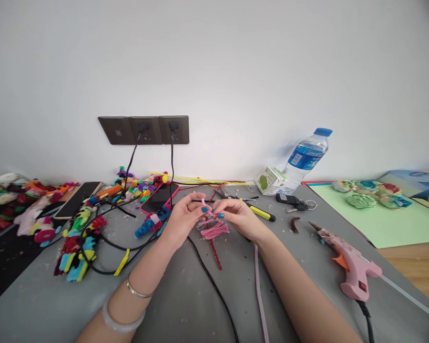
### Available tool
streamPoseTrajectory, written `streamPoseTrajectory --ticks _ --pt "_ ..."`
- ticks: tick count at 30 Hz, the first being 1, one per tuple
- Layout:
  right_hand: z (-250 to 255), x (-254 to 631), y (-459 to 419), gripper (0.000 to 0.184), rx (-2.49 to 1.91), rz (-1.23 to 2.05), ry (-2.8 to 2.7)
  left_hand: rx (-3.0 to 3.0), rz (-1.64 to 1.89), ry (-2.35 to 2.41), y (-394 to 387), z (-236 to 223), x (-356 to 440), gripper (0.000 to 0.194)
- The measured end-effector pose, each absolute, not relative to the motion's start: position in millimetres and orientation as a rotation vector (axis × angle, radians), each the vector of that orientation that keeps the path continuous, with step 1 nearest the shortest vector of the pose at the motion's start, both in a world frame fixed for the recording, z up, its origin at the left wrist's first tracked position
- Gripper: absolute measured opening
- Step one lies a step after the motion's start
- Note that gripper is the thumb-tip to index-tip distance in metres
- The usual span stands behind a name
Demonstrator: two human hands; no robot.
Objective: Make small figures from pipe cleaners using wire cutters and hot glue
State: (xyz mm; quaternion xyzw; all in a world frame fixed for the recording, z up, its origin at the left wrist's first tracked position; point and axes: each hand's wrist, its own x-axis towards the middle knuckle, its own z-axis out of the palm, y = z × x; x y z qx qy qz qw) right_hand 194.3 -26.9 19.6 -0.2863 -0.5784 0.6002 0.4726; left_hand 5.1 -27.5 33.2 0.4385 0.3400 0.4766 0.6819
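Observation:
Both hands meet above the middle of the grey table, fingertips pinched together. My left hand (186,216) grips one part of a pink pipe cleaner (204,204), whose short end sticks up by the thumb. My right hand (240,216) pinches the same pink piece from the other side, thumb and forefinger closed. Just beneath the fingers lies a bundle of pink pipe cleaners (215,231), bent into loops. A red glittery stem (215,255) runs under it. Pliers with yellow-and-black handles (262,213) lie behind my right hand, partly hidden.
A pink glue gun (355,267) lies at the right, its cord running forward. Behind are a water bottle (305,155), a small box (270,181) and keys (296,202). Fuzzy colourful figures (80,243), phones (79,200) and black cables (214,283) spread across the left.

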Motion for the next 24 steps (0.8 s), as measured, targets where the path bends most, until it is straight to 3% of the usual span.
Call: streamPoseTrajectory --ticks 6,13,24 --pt "19.4 192.9 -26.9 0.021 -0.693 1.448 -1.416 0.865 1.025 0.782 -27.0 28.3 7.2 0.038" --pt "19.0 192.9 -25.9 0.027 -0.695 1.467 -1.305 0.858 0.983 0.758 -27.0 30.9 5.0 0.039" --pt "21.2 195.0 -27.8 0.021 -0.667 1.487 -1.377 1.112 0.821 0.799 -33.1 45.3 4.0 0.038"
